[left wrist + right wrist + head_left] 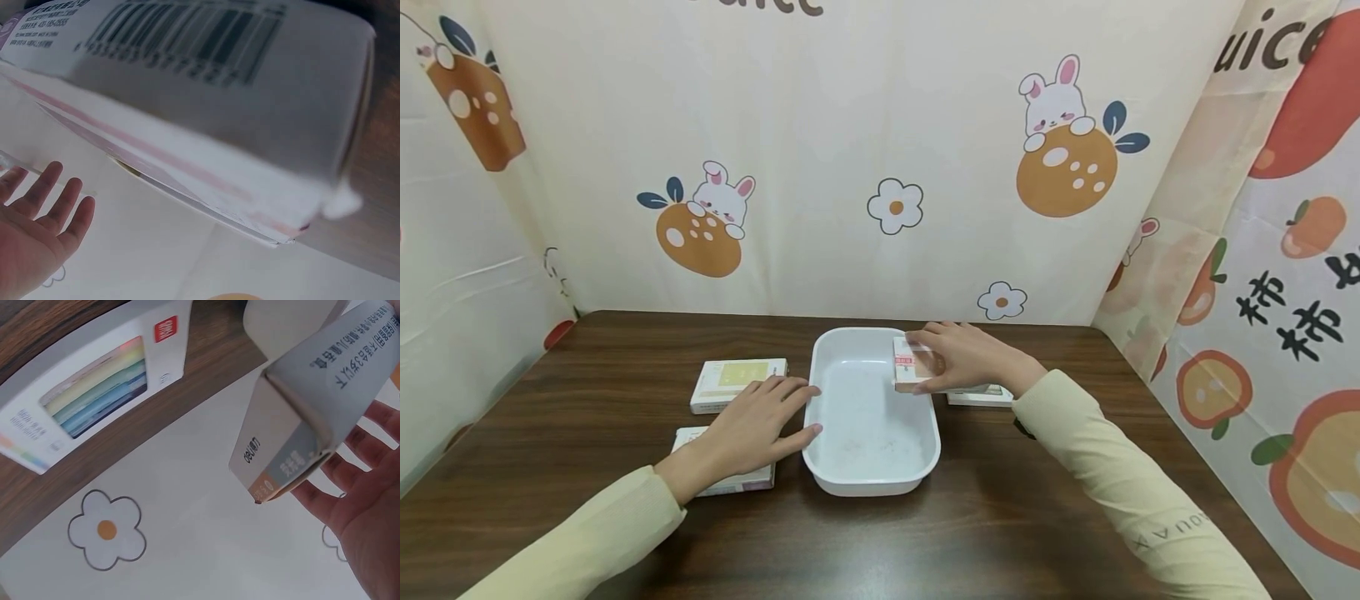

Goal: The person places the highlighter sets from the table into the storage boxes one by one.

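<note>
A white plastic basin [857, 425] with rounded corners stands mid-table. My right hand [966, 354] grips a small cardboard pen box [904, 367] over the basin's right rim, fingers on the far side and thumb on the near side. In the right wrist view this box [306, 406] is tilted and shows "deli" lettering and an orange-and-grey end. At the basin's left rim, my left hand [752, 425] has its fingers spread, with the fingertips right at the edge. It hides part of a white box [748, 482] lying under the wrist.
Left of the basin lies a white box with a yellow-green label [737, 375]. To its right, partly behind the right hand, lies a white box [981, 400]; the right wrist view shows a highlighter box [94, 387] with a window. A printed curtain [820, 167] hangs behind the table.
</note>
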Motion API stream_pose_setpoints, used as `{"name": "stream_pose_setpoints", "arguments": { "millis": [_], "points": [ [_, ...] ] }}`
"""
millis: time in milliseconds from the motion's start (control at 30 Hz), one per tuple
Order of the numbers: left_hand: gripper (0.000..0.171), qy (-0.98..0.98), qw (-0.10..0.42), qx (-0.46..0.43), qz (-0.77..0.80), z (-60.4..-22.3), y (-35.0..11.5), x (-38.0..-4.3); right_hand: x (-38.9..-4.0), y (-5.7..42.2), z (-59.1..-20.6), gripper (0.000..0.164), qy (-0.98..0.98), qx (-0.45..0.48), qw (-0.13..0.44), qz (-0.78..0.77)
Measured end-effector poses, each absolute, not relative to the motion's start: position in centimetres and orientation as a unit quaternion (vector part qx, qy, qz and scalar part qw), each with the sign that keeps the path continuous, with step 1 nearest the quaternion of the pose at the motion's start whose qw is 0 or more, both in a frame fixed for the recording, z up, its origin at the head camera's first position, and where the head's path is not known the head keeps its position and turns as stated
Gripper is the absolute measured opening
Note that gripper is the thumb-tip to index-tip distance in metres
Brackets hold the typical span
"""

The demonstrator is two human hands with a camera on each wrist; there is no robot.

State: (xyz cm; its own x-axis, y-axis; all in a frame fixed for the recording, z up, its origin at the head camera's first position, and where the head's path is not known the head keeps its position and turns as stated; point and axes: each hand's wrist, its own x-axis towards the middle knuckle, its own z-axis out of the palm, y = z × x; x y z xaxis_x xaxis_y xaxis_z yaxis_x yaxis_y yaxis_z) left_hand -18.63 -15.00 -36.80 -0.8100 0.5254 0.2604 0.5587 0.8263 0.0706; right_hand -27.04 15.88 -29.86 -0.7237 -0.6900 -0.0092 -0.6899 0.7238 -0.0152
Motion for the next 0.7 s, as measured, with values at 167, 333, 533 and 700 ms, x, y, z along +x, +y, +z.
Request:
{"name": "stream_pose_setpoints", "arguments": {
  "millis": [167,333,533,700],
  "points": [
    [0.057,-0.95,0.111,-0.282,-0.072,-36.8,-14.9,-18.7,-27.2,14.6,-29.8,0.073,0.926,-0.377,0.012,0.0],
    [0.058,-0.951,0.11,-0.279,-0.07,-36.8,-14.9,-18.7,-27.4,13.3,-29.8,0.074,0.925,-0.38,0.017,0.008],
    [0.058,-0.951,0.11,-0.279,-0.071,-36.8,-14.9,-18.7,-27.7,11.9,-29.7,0.075,0.924,-0.382,0.022,0.013],
    [0.057,-0.95,0.112,-0.281,-0.07,-36.7,-14.9,-18.7,-28.1,10.7,-29.8,0.076,0.924,-0.382,0.027,0.015]
  ]
}}
